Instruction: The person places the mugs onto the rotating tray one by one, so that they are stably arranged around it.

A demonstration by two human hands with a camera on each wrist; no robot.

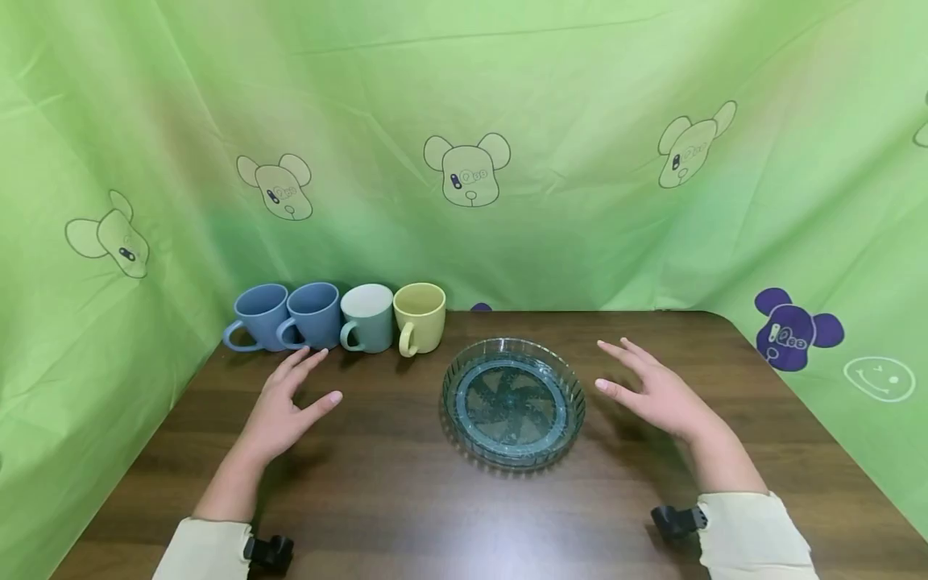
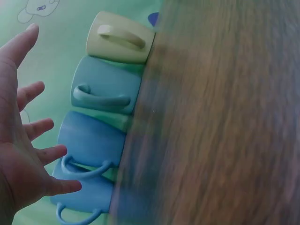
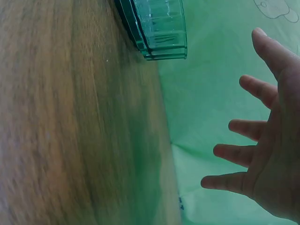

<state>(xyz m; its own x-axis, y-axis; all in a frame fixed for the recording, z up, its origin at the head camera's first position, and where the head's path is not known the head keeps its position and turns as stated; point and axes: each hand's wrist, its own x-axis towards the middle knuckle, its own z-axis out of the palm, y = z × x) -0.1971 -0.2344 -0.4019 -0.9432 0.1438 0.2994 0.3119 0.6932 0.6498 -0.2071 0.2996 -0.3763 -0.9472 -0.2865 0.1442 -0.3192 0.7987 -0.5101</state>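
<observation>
My left hand (image 1: 281, 411) hovers over the table in front of the mugs, its fingers spread and holding nothing. Four is avoided here: several mugs stand in a row at the back left, two blue mugs (image 1: 261, 310) (image 1: 315, 316), a green mug (image 1: 367, 320) with a white inside, and a yellow mug (image 1: 421, 318) at the row's right end. Their handles face the near side. A round clear glass dish (image 1: 511, 403) with a ribbed rim sits right of the middle. To its right my right hand (image 1: 656, 395) is held apart from it, fingers spread, with nothing in it.
The brown wooden table (image 1: 391, 499) reaches back to a green curtain (image 1: 565, 250) printed with bear-like faces, which also hangs at both sides. Each sleeve cuff carries a black wrist camera (image 1: 270, 552).
</observation>
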